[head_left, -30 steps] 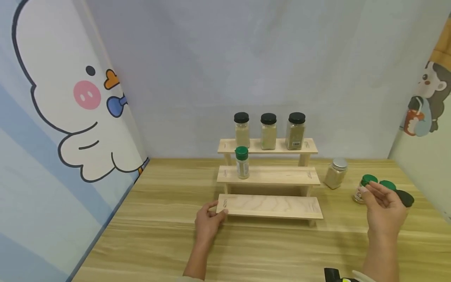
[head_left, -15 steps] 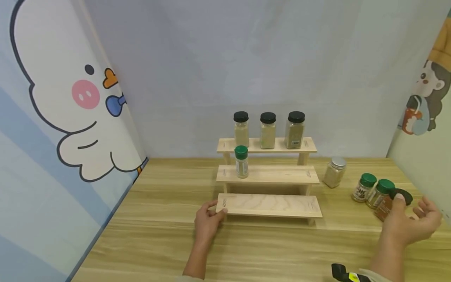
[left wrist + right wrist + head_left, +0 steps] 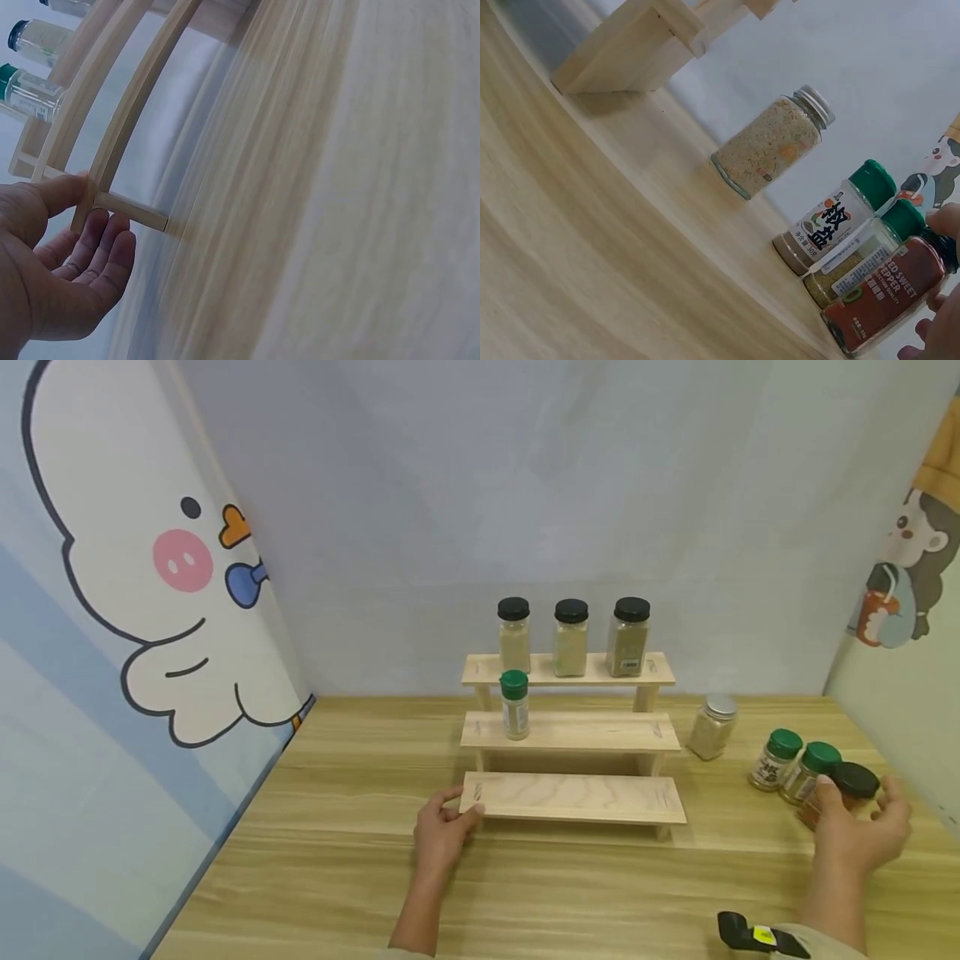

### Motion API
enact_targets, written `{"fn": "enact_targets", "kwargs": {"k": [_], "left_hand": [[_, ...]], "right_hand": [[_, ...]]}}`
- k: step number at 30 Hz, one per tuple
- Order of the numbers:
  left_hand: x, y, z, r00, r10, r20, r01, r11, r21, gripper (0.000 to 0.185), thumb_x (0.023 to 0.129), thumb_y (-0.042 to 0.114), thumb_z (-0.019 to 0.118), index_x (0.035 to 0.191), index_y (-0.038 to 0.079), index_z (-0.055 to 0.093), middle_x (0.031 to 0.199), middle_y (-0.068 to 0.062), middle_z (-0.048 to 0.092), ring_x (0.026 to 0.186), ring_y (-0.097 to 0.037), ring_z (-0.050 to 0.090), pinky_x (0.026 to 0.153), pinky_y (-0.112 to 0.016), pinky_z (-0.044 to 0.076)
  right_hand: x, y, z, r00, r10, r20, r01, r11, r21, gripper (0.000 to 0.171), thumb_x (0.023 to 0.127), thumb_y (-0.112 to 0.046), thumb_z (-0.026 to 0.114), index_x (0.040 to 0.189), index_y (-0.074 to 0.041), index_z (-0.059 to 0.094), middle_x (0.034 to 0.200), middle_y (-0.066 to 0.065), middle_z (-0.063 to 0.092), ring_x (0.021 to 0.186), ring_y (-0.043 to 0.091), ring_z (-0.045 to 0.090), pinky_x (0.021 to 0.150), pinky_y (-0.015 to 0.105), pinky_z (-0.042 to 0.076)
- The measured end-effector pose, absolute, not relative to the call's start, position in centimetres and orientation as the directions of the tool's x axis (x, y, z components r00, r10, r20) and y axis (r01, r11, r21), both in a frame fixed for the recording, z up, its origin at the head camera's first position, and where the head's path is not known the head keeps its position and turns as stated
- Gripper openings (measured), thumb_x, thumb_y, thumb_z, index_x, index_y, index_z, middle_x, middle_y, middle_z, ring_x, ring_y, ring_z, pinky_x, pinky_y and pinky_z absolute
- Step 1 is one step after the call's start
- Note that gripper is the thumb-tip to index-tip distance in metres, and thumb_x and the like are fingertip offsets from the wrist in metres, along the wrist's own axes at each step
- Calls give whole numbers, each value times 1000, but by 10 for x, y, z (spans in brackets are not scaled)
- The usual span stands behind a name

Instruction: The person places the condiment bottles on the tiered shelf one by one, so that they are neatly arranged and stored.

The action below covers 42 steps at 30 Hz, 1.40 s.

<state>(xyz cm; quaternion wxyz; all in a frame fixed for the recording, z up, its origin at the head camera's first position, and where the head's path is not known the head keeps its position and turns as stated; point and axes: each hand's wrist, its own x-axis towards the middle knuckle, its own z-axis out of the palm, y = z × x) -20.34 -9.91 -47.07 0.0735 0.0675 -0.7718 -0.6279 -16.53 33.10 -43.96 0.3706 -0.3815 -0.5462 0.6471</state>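
My left hand (image 3: pixel 441 833) holds the left end of the lowest step of a three-tier wooden spice rack (image 3: pixel 577 797). In the left wrist view, the thumb rests on the board and loosely bent fingers (image 3: pixel 112 262) lie under it. My right hand (image 3: pixel 858 835) is spread around a black-lidded jar of red sweet pepper (image 3: pixel 889 292). Its thumb overlaps the jar's left side in the head view; a gap shows between the lid and the fingers on the right. Beside that jar stand two green-capped shakers, a pepper-salt shaker (image 3: pixel 838 221) and a second shaker (image 3: pixel 862 259).
Three black-lidded jars (image 3: pixel 572 639) stand on the top tier. One green-capped shaker (image 3: pixel 515 706) is at the left of the middle tier. A silver-lidded jar (image 3: pixel 712 727) sits on the wooden table (image 3: pixel 337 877), right of the rack. A pale curtain (image 3: pixel 420 510) hangs behind.
My right hand has moved right and down, past the green-capped shakers, then back slightly left around the red pepper jar. The left hand has stayed on the rack.
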Motion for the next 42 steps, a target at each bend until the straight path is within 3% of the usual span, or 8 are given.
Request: {"fn": "enact_targets", "kwargs": {"k": [4,6,8,11,13,23,33,42], "left_hand": [[-203,-98,-471,-980,-195,30,-9,197,980,44,77,11,76,116,-2,60,64,-7,59,56,-26,60,46,-26,43],[-203,-98,-472,-980,-194,34,-6,201,980,44,77,11,76,116,-2,60,64,-7,59,56,-26,60,46,-25,43],[-204,-98,-472,-980,-194,38,-3,205,979,44,77,11,76,116,-3,60,64,-7,59,55,-26,61,46,-26,43],[-204,-99,-473,-979,-200,35,-7,206,979,44,77,11,76,116,-2,60,64,-7,59,55,-25,61,46,-26,43],[-205,-100,-473,-978,-205,29,-15,207,978,44,76,12,76,116,-2,60,64,-7,59,55,-24,60,46,-26,43],[-205,-102,-472,-976,-214,26,-23,226,974,44,76,13,77,115,0,61,64,-6,59,54,-22,59,46,-26,42],[-205,-100,-472,-980,-198,27,-15,204,979,44,77,11,76,116,-1,60,65,-7,59,55,-24,60,47,-26,43],[-204,-100,-473,-981,-193,32,-9,209,978,45,78,13,75,117,-2,59,66,-8,60,57,-25,60,47,-27,43]], "right_hand": [[-169,340,-448,-412,907,-83,-77,-126,-989,62,81,-16,72,137,-25,44,135,-5,42,119,4,25,101,21,16],[-170,343,-452,-418,903,-98,-119,-161,-980,61,80,-14,73,133,-24,47,126,-4,45,112,3,35,98,18,27],[-171,346,-455,-426,896,-123,-177,-216,-960,58,76,-11,76,127,-22,51,114,-3,47,98,0,47,74,16,46],[-172,348,-456,-435,885,-168,-251,-299,-921,55,71,-5,79,118,-18,52,104,-1,46,74,1,57,50,19,49],[-170,346,-454,-428,883,-194,-263,-327,-908,55,69,-4,80,114,-18,52,103,0,47,72,3,58,47,20,49],[-145,313,-428,-391,913,-115,-112,-172,-979,47,73,-18,79,109,-24,49,100,-6,45,82,4,45,62,10,39],[-142,280,-394,-566,821,-81,-117,-177,-977,52,73,-11,79,115,-22,51,103,-2,45,84,9,45,61,10,41],[-154,244,-383,-683,726,82,-165,-44,-985,46,76,-4,76,113,-17,52,104,1,44,84,12,44,63,12,43]]}}
